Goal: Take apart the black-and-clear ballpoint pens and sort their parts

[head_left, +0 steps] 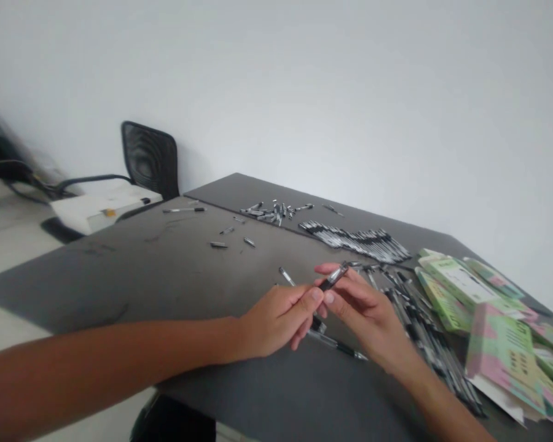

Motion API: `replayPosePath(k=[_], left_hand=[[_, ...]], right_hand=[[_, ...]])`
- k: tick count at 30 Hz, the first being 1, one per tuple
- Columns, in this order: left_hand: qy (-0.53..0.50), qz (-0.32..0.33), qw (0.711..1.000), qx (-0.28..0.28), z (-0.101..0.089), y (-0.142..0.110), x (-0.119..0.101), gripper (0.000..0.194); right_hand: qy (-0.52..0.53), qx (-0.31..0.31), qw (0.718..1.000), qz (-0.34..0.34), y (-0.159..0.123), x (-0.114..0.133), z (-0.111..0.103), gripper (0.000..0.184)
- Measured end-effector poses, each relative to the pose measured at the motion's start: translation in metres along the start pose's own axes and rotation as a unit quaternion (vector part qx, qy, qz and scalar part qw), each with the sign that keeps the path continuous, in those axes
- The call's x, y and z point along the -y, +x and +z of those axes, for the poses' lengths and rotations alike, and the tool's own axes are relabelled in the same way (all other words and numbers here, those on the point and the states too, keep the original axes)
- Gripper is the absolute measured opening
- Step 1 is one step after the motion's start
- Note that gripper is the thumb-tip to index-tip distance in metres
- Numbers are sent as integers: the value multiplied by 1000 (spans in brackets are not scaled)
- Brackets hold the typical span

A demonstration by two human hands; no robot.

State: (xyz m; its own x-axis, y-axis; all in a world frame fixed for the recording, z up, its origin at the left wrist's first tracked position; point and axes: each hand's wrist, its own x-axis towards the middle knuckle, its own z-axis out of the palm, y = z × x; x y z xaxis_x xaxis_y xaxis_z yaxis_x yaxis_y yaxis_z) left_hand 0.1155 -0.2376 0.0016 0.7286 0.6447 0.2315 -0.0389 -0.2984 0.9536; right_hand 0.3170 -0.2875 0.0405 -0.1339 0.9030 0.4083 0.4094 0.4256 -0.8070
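A pen piece with a black grip and a clear, shiny upper part [334,278] is between my hands, tilted up to the right. My left hand [281,319] pinches its lower end between thumb and fingers. The thumb of my right hand [371,313] meets it from the right, with the fingers curled behind it. Whether it is a whole pen I cannot tell, as its lower end is hidden. Beneath my hands a pen with a black grip [341,347] lies on the dark table [258,393]. Another pen part [286,276] pokes out behind my left hand.
A neat row of pens [359,241] lies beyond my hands, with a loose heap of pen parts [279,212] to its left. More pens [435,344] are piled at right beside green and pink boxes [507,350]. A black mesh chair [150,156] stands at the far left.
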Motion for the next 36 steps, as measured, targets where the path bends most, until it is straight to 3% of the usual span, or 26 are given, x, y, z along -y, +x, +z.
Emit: replayPosePath(k=[2,7,9,11,13,15,16,19,23,27,36], left_hand=[[-11,0,1000,15,0,1,0,64],[25,33,999,22,-5,1,-5,67],[57,52,997,15,-6,0,-9,69],[92,73,993,8,-7,-1,-11,68],[125,97,987,8,-7,-3,-14,67],[148,114,982,15,-6,-4,-16,64],[156,119,980,21,-6,-4,-17,62],[170,126,977,37,-7,-3,-20,57],[188,138,971,46,-10,-1,-23,54],[196,149,968,57,-8,0,-22,55],[215,176,959,56,0,1,-16,45]], right_hand=[[14,-31,999,28,2,2,-6,24],[125,-198,971,48,16,0,-43,21],[60,-253,965,42,29,-1,-60,21],[-80,-230,968,56,49,-2,-71,32],[-237,-127,960,76,75,-5,-72,47],[-396,-17,913,94,104,-14,-65,54],[-424,11,900,97,118,-21,-59,50],[-472,52,875,98,151,-45,-38,38],[-525,80,842,97,174,-74,-15,32],[-558,91,819,96,179,-87,-2,34],[-585,92,799,101,180,-91,6,38]])
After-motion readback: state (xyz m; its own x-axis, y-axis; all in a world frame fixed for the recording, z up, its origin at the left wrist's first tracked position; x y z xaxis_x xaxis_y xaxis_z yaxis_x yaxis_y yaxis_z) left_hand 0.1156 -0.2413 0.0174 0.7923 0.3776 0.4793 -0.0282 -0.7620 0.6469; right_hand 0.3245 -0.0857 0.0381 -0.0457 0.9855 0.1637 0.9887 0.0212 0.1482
